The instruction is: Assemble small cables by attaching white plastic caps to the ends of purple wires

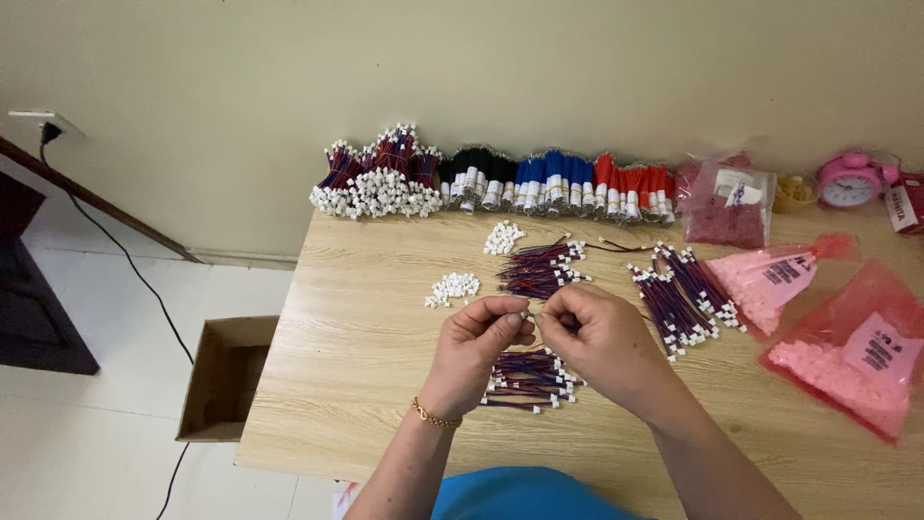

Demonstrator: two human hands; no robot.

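Observation:
My left hand (478,345) and my right hand (604,349) meet above the wooden table (356,376), fingertips pinched together on a thin wire with a small white connector (528,316). The left wrist wears a gold bracelet. Under the hands lies a pile of red-and-blue wires with white connectors (527,377). Another pile of such wires (542,268) sits just beyond the hands, and a third (681,294) lies to the right. Two small heaps of loose white connectors (452,288) (502,237) rest at the centre left.
Bundles of black, blue, red and mixed wires (500,181) line the wall edge. Pink plastic bags of small parts (852,356) (770,277) lie at right, with a pink alarm clock (849,181) behind. An open cardboard box (223,377) stands on the floor at left.

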